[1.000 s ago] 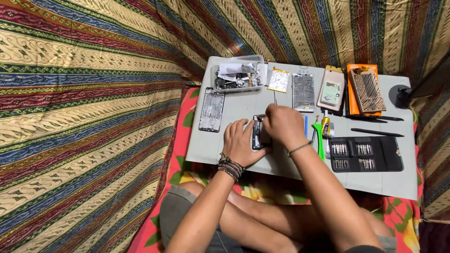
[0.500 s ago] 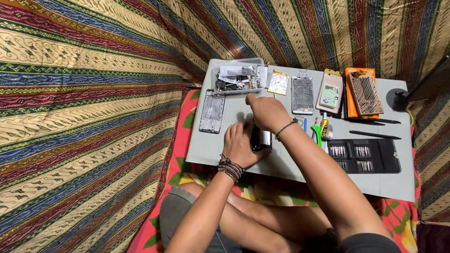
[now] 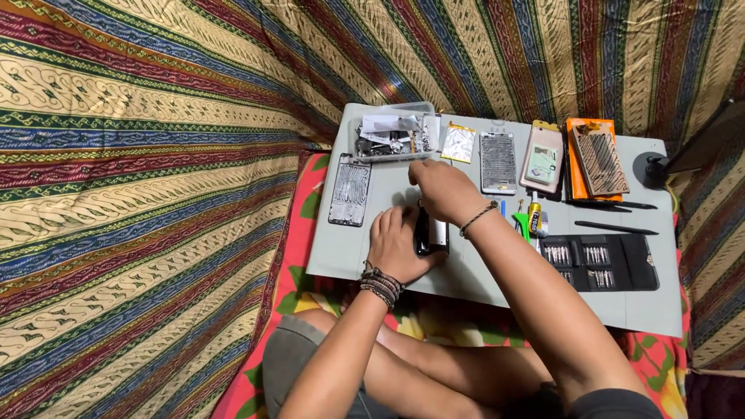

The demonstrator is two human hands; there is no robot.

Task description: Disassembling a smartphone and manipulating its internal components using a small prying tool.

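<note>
A dark phone body (image 3: 431, 235) lies on the grey work mat (image 3: 481, 279) in front of me. My left hand (image 3: 397, 247) rests on the mat and holds the phone's left side. Above the phone's top end, my right hand (image 3: 438, 188) hovers with curled fingers, reaching toward the clear plastic parts box (image 3: 392, 133) at the mat's far edge. Whether the right fingers pinch anything small is hidden.
A phone panel (image 3: 350, 190) lies left on the mat. Along the back stand a yellow pouch (image 3: 459, 143), a screen part (image 3: 497, 161), a phone (image 3: 542, 166) and an orange-backed case (image 3: 596, 158). A black bit kit (image 3: 601, 261) lies right. Striped cloth surrounds everything.
My right hand has moved from over the phone up and to the left, toward the parts box. My left hand stays on the phone.
</note>
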